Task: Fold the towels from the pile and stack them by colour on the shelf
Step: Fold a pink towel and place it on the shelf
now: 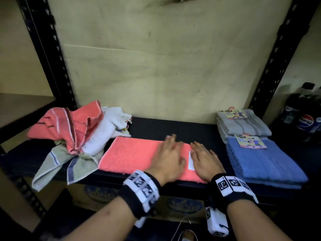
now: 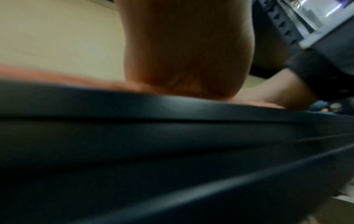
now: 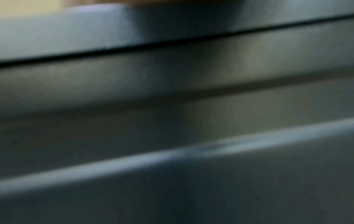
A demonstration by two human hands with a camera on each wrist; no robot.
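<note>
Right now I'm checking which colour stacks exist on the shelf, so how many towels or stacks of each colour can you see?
Coral towels: 2, one flat under both hands, one in the pile
White towels: 1, in the pile
Pale green striped towels: 1, in the pile
Grey folded stacks: 1
Blue folded stacks: 1
Total: 6; layers within stacks cannot be counted.
</note>
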